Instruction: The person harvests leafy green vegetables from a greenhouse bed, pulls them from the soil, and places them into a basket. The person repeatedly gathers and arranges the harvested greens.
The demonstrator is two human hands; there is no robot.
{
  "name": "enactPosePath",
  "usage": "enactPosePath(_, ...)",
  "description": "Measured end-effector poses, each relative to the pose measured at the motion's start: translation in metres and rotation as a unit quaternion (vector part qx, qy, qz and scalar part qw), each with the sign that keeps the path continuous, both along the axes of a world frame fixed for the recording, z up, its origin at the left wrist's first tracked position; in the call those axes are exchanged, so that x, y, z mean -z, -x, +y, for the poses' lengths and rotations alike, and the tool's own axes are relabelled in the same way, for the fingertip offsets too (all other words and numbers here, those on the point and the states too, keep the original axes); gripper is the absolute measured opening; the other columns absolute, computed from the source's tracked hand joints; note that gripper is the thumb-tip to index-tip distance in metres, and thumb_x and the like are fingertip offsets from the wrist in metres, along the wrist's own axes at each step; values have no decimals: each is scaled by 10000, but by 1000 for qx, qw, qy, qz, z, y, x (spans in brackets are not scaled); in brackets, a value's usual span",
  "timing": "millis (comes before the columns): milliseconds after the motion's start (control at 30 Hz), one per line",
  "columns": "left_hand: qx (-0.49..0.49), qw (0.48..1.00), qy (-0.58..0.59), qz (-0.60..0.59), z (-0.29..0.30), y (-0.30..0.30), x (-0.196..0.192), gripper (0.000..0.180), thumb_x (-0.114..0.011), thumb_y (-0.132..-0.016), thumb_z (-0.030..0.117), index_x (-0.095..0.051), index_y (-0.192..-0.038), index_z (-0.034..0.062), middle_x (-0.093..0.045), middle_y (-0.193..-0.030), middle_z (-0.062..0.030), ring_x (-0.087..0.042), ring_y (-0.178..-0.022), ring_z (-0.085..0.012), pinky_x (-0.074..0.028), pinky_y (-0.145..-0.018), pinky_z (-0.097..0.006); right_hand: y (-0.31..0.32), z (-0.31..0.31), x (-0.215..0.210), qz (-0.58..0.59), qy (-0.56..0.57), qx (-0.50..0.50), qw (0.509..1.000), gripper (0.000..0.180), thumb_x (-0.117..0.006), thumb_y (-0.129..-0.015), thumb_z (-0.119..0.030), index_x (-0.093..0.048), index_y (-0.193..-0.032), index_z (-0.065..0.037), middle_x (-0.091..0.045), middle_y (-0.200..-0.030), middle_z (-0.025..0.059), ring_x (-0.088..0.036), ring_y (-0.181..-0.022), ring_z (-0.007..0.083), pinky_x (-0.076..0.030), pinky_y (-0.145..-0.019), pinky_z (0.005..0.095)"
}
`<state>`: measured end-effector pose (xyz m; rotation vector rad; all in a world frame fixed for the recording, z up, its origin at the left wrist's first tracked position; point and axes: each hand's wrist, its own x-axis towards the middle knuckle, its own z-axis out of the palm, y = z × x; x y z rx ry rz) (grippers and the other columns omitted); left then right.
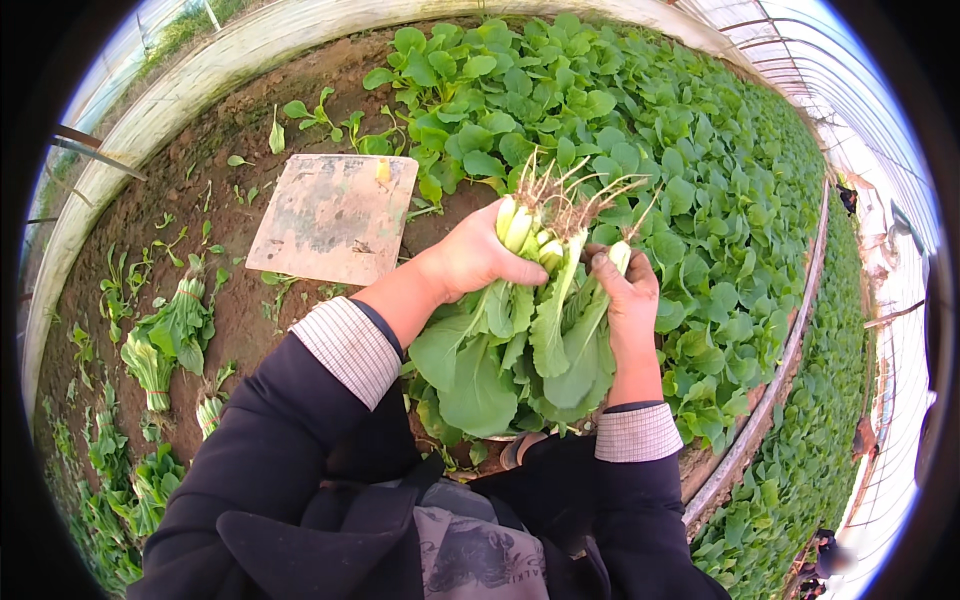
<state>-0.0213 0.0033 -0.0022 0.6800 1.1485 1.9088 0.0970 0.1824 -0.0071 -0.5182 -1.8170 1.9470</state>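
Observation:
My left hand [487, 252] is closed around a bunch of leafy greens [475, 365], their pale stems and thin roots pointing up and away from me. The broad green leaves hang down toward my lap. To the right of that bunch, my right hand [630, 290] pinches a separate stalk of greens [619, 258] by its pale base, its root sticking up. The two hands are close together at chest height, and some leaves overlap between them.
A stained, pale board [335, 215] lies on brown soil at the left. Tied bunches of greens [185, 325] and loose leaves are scattered further left. Dense growing greens [690, 190] stand ahead and right, bordered by a long edging strip [765, 420]. Plastic greenhouse sheeting curves around.

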Motion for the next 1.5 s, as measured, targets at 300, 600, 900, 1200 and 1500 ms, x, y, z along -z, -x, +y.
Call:
enactPosePath(300,-91,947,158,266,-8,21,14,994,-831,-558,167,-335,-1408,25,-580,-1205,-130,-560,-1079,-188,-414,-973,-294,-27,51,-19,-56,-182,42,981,346,-672,-772,-101,-589,-1096,-14,-615,-987,55,-593,-903,144,-496,-836,272)
enactPosePath(600,35,999,6,20,7,-5,1,654,-744,-618,-65,-499,-1216,40,-598,-1121,-23,-563,-1021,-145,-435,-934,-311,-4,-15,-6,54,-233,-60,969,687,-797,-716,-345,-535,-1203,62,-504,-1222,144,-504,-1124,234,-408,-973,332)
enactPosePath(900,69,998,9,2,6,-7,-3,634,-757,-621,-41,-522,-1203,47,-613,-1101,-24,-572,-1004,-147,-447,-918,-310,-12,-10,-13,47,-122,-17,991,458,-685,-861,-221,-536,-1203,45,-626,-1059,76,-557,-969,135,-432,-876,264)
enactPosePath(1200,54,998,22,22,6,-11,4,730,-773,-593,-43,-484,-1257,50,-596,-1121,-20,-560,-1019,-146,-446,-927,-309,0,-33,-15,104,-37,-104,989,737,-806,-709,-202,-448,-1315,15,-575,-1196,73,-549,-1066,167,-418,-958,304)
enactPosePath(1500,114,990,-76,17,1,-21,2,979,-791,-581,-80,-293,-1413,62,-529,-1250,-37,-501,-1141,-153,-417,-990,-327,-8,-22,-33,-15,-8,-151,988,850,-886,-601,-257,-473,-1270,68,-621,-1133,117,-605,-1008,195,-477,-908,312)
